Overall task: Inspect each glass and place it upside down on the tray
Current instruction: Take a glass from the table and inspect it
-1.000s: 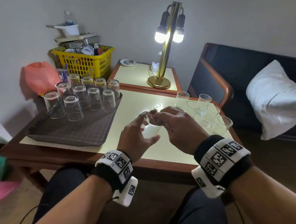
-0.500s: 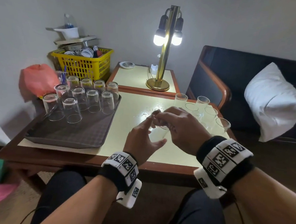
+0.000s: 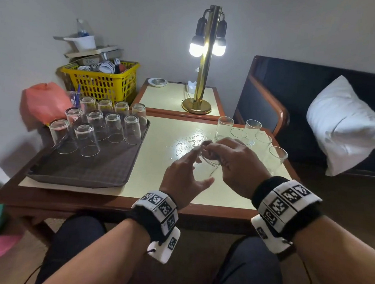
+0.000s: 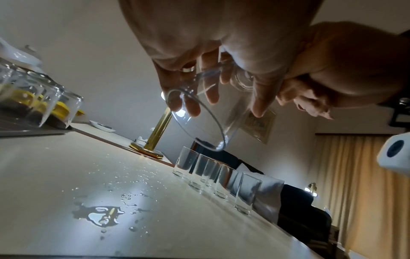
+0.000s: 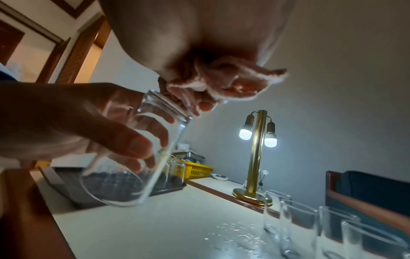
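Note:
A clear glass (image 3: pixel 209 166) is held tilted above the table, base up and mouth (image 4: pixel 199 121) slanting down. My left hand (image 3: pixel 197 168) wraps its fingers (image 4: pixel 193 105) and thumb round the body. My right hand (image 3: pixel 212 152) pinches the thick base with its fingertips (image 5: pixel 206 103). Several glasses (image 3: pixel 114 128) stand upside down at the far end of the dark tray (image 3: pixel 91 175) on the left. Several upright glasses (image 3: pixel 224 127) stand in a cluster at the table's far right.
Water drops and a small puddle (image 4: pixel 102 213) lie on the cream tabletop (image 3: pixel 157 184) under my hands. A lit brass lamp (image 3: pixel 203 76) stands on the side table behind. A yellow basket (image 3: pixel 102 82) sits behind the tray; a dark sofa with a white pillow (image 3: pixel 343 126) is at the right.
Both hands have turned the glass, so its base now points up at my right fingers and its mouth tips down. The hands stayed over the same spot.

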Tool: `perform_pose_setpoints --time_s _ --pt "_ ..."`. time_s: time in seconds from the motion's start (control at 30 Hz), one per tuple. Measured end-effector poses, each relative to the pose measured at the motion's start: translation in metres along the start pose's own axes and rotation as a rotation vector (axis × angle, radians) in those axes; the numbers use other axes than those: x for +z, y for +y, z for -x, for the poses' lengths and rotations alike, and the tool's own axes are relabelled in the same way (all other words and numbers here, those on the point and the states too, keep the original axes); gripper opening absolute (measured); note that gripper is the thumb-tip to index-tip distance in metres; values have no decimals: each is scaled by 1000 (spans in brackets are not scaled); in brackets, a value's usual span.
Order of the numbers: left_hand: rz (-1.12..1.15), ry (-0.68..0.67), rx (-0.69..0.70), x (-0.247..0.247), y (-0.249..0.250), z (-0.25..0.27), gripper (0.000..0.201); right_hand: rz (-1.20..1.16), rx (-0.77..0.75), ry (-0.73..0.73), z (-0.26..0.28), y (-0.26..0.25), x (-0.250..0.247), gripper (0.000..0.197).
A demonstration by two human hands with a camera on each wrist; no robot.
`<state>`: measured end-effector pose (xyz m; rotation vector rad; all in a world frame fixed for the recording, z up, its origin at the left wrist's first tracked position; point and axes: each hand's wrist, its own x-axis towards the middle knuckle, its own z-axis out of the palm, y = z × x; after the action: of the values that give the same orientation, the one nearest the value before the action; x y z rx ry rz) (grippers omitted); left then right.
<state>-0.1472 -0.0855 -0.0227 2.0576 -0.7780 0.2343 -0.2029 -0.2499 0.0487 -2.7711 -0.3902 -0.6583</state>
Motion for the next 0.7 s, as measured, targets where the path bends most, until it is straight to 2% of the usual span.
perform_pose_setpoints --time_s 0.13,0.23,0.37,0.53,0.63,0.7 --pt "45 -9 -27 -4 -7 8 81 -47 -57 -65 11 4 3 39" --pt "39 -18 -34 3 -2 10 81 6 -30 -18 3 3 6 39" --pt "23 21 -27 -5 -10 7 79 -77 -87 -37 10 0 6 37" --pt "17 49 6 -3 -3 7 82 32 -37 36 1 -2 9 39" --pt "-2 62 2 -12 -8 6 79 -23 -95 -9 9 -3 13 37" --pt "-4 59 -9 -10 -7 9 79 11 -59 0 5 3 11 36"
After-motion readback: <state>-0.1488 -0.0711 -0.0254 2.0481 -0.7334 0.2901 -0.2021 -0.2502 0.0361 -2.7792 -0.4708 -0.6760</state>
